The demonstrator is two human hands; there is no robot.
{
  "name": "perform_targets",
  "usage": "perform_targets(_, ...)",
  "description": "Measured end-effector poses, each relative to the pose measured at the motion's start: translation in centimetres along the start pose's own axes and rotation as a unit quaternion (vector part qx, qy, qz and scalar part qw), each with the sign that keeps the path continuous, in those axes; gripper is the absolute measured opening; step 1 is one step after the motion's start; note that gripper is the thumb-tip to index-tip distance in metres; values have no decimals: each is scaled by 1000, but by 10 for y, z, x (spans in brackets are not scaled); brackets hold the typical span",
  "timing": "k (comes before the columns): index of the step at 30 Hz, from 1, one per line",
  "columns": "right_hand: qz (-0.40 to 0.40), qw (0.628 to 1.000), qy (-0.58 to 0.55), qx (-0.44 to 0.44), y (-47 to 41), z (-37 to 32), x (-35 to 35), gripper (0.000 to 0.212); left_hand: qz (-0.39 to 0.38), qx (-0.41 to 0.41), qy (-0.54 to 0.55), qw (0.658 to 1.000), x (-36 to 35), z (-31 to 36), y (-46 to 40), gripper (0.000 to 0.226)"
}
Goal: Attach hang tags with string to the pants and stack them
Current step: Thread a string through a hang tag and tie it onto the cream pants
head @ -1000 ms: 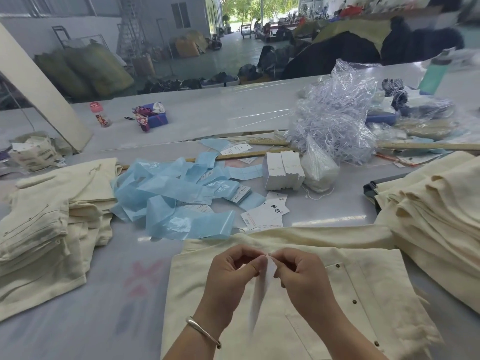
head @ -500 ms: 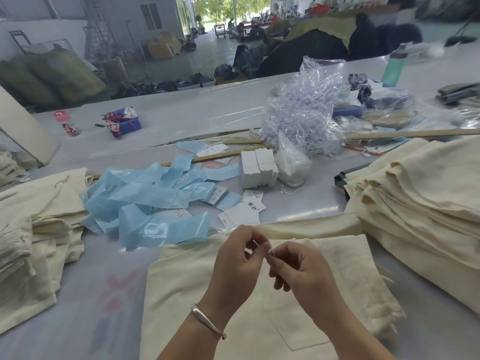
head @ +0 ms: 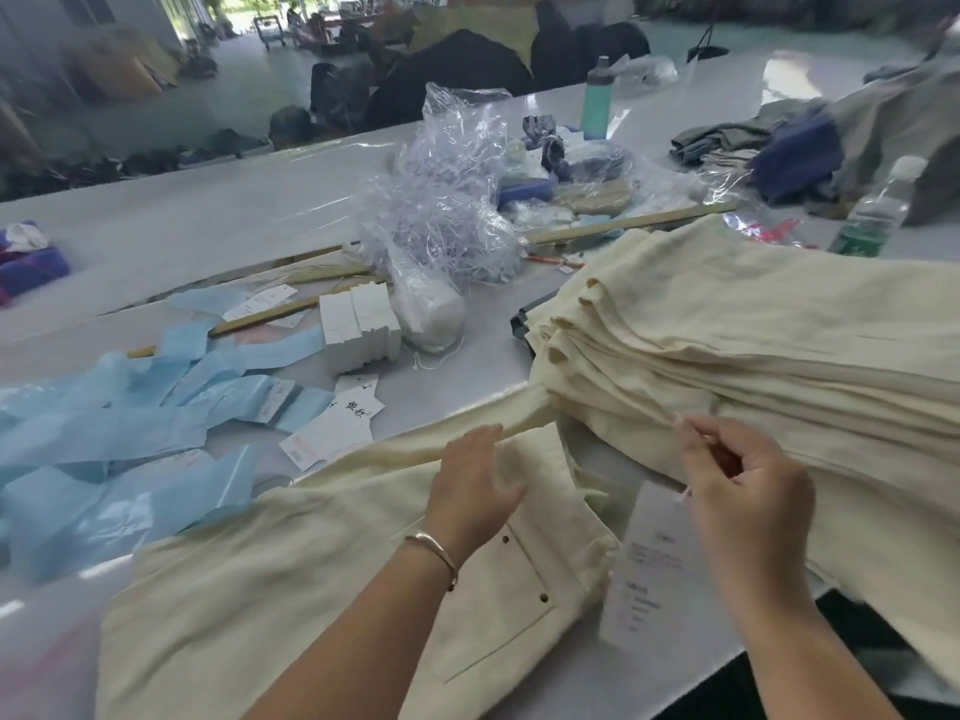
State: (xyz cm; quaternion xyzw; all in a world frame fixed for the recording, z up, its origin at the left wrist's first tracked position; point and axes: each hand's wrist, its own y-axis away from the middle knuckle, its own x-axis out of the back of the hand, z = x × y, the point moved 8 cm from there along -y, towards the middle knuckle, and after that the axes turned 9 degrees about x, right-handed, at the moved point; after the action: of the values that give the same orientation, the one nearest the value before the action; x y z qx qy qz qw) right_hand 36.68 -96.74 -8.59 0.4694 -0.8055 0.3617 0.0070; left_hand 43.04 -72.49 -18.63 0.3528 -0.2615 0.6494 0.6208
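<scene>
A single wide-angle view comes from the person's head, looking forward and down across the tabletop (head: 218,220). It sits close over the near edge, where both forearms enter from the bottom of the frame. The far edge runs across the upper third, with a hall floor beyond it. Straight lines bow toward the frame's sides, and no second view overlaps this one.
</scene>
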Motion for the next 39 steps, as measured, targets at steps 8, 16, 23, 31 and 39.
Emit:
perform_targets(8, -70, 996, -6, 45, 9, 5, -33, 7, -17, 3, -21, 1000, -11, 4, -29, 29)
perform_targets(16, -208, 975, -80, 0, 49, 8, -112, 15, 26, -38, 35, 998, -12, 5, 4, 26)
perform_targets(23, -197, 980, 17, 28, 48, 9, -114, 9, -124, 62, 238, 961, -11, -9, 6, 9)
perform_targets(31, -210, 968, 124, 53, 57, 14, -114, 14, -180, 128, 218, 951, -32, -7, 5, 19)
perform_targets(39, -106, 989, 97, 18, 66, 19, -120, 10, -211, 185, 380, 881, -27, -13, 15, 14)
